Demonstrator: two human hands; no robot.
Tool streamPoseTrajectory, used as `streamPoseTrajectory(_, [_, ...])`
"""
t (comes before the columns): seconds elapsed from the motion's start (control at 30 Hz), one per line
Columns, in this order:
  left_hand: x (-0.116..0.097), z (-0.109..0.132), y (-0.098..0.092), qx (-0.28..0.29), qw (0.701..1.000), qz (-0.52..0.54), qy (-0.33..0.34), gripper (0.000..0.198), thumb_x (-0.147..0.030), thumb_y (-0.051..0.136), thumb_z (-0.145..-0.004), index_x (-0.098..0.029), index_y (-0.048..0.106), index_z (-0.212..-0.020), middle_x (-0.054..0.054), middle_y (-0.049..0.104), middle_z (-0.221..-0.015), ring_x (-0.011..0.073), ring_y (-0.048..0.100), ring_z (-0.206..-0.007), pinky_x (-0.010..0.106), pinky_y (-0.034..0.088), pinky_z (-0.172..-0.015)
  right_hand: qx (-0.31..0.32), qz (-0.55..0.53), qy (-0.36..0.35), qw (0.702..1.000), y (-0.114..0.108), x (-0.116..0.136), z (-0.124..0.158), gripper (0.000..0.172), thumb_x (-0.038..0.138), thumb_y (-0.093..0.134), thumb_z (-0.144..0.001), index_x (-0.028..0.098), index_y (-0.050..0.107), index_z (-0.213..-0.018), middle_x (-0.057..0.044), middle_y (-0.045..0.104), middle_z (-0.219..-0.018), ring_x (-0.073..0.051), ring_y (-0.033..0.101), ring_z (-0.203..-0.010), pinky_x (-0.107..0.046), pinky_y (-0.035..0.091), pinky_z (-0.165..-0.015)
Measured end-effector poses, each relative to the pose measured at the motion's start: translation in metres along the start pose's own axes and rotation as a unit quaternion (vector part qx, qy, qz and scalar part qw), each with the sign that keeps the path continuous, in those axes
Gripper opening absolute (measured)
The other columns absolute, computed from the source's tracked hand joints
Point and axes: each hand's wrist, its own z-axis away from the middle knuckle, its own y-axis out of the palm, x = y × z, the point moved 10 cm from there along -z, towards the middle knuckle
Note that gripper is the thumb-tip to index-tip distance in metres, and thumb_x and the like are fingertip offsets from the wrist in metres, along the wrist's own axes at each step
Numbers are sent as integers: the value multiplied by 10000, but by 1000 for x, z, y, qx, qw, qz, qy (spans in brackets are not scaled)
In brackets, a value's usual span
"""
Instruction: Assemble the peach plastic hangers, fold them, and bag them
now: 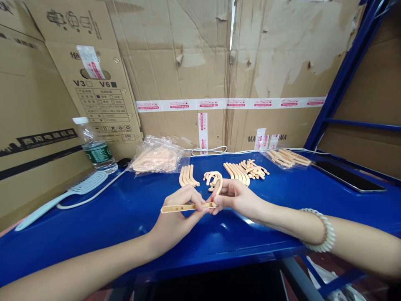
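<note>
My left hand (183,205) pinches a straight, flat, light wood-coloured strip (176,208), which has small dark marks near its left end. My right hand (238,196) grips a hook-shaped piece (220,184) of the same colour between thumb and fingers. The two pieces meet at my fingertips, where the fingers partly hide the contact. Just beyond my hands lie a few curved pieces (187,175) in a row, more small hooked pieces (210,177), a second row of curved pieces (236,173) and a loose heap of small pieces (255,169).
On the blue table (125,225), a clear bag of pieces (156,159) lies at back left, another bag (288,158) at back right. A water bottle (97,148), hairbrush (84,184), white cable (103,194) and black phone (349,175) are around. Cardboard (181,67) walls the back.
</note>
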Motion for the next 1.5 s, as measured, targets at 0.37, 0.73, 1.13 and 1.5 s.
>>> streamPoseTrajectory(0.37, [1,0,-1,-1,1000,-2,-10,212,-153,643,-844,-179,530,-667,-2,592,-692,134,585,-668,250,459,-627,10,-28,66,997,-2,-3,0,398,386,873,-582,115,611,-708,-64,723,-759,-163,715,-708,-285,573,-733])
streamPoseTrajectory(0.73, [8,1,3,7,1000,10,-27,214,-156,631,-842,-181,519,-662,-2,612,-717,137,599,-695,259,462,-657,-7,30,-9,999,-3,2,-1,325,358,815,-659,137,583,-710,-38,679,-672,-164,685,-654,-316,572,-663])
streamPoseTrajectory(1.13, [58,4,0,-39,949,155,-270,261,-270,786,-657,-167,552,-707,-24,594,-697,124,576,-670,226,455,-635,-47,104,-76,991,-9,19,-1,310,378,824,-637,144,622,-659,-43,653,-779,-138,606,-678,-262,518,-568])
streamPoseTrajectory(1.5, [68,15,18,15,919,208,-336,231,-297,802,-658,-150,661,-769,29,692,-746,181,653,-752,276,502,-702,-2,105,-22,994,-4,11,-6,351,427,776,-700,138,656,-860,-35,676,-740,-146,647,-656,-279,565,-582])
